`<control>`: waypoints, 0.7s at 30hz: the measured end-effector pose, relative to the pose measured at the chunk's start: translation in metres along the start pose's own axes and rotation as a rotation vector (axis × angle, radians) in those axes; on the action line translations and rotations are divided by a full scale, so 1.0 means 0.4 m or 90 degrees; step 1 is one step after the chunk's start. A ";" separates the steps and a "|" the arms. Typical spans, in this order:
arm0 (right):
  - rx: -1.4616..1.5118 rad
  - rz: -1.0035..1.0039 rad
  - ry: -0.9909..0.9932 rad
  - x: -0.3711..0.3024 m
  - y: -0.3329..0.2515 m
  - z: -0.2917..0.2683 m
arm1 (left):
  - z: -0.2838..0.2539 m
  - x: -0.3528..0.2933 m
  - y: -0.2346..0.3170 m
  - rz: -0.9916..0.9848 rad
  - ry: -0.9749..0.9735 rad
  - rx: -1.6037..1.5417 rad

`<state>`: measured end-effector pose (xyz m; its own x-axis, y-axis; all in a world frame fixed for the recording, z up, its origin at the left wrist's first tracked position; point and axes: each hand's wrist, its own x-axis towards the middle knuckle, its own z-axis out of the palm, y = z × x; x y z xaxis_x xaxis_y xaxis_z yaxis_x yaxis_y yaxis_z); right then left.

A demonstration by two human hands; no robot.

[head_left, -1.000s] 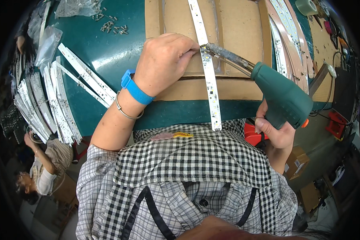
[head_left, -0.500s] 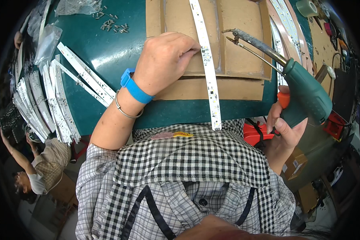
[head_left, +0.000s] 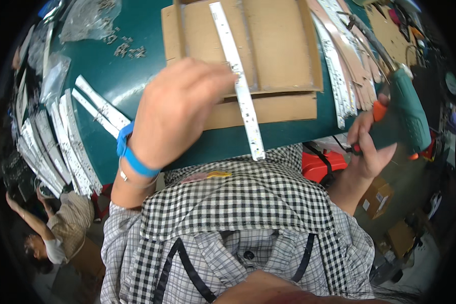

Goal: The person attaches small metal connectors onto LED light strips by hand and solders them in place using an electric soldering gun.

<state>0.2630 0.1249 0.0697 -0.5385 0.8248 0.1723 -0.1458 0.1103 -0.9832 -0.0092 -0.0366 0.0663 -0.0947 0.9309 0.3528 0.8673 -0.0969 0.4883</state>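
A long white LED strip board (head_left: 247,114) lies across a cardboard tray (head_left: 281,50), its near end reaching past the table edge by my checked apron. My left hand (head_left: 175,104), somewhat blurred, is closed over the board's left edge with fingertips pressed together. Whatever they pinch is too small or hidden to make out. In my right hand (head_left: 367,144) is a green soldering gun (head_left: 410,109) with an orange trigger, gripped by its handle. Its metal barrel and tip point up and away, above other strip boards right of the tray and apart from the board on it.
Several strip boards (head_left: 63,147) are piled at the left table edge, with two (head_left: 104,104) nearer my left wrist. Small metal parts (head_left: 129,49) lie beside a clear plastic bag (head_left: 88,20). More boards (head_left: 334,76) lie right of the tray. Another person (head_left: 68,228) is at lower left.
The soldering gun has moved right, away from the strip board. My left hand has come nearer, its fingertips now over the board's edge. The whole view has shifted slightly.
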 end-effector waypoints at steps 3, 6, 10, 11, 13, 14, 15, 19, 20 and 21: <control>-0.087 -0.058 0.039 0.009 0.031 0.003 | -0.003 0.003 0.062 0.105 -0.158 -0.062; -0.380 -0.114 0.062 0.004 0.114 -0.028 | 0.026 -0.013 0.075 0.123 -0.185 -0.052; -0.754 -0.185 0.093 0.028 0.130 -0.010 | 0.036 -0.038 0.072 0.188 -0.202 0.035; -0.789 -0.182 0.102 0.028 0.134 -0.011 | 0.026 -0.047 0.080 0.200 -0.179 0.046; -0.844 -0.145 0.110 0.024 0.146 -0.042 | -0.003 -0.078 0.093 0.202 -0.138 0.082; -0.833 -0.136 0.111 0.023 0.146 -0.043 | -0.023 -0.102 0.091 0.173 -0.130 0.099; -0.833 -0.120 0.106 0.024 0.143 -0.039 | -0.038 -0.120 0.089 0.148 -0.121 0.112; -0.766 -0.116 0.069 0.032 0.163 -0.046 | -0.118 -0.213 0.017 0.010 -0.116 0.207; -0.712 -0.079 0.054 0.035 0.164 -0.052 | -0.134 -0.236 -0.002 -0.019 -0.113 0.225; -0.707 -0.084 0.051 0.037 0.171 -0.064 | -0.146 -0.257 -0.021 -0.046 -0.111 0.242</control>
<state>0.2662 0.1589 0.0034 -0.5123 0.7993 0.3140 0.6453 0.5996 -0.4734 -0.0352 -0.1521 0.0727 -0.1061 0.9795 0.1715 0.9831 0.0774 0.1659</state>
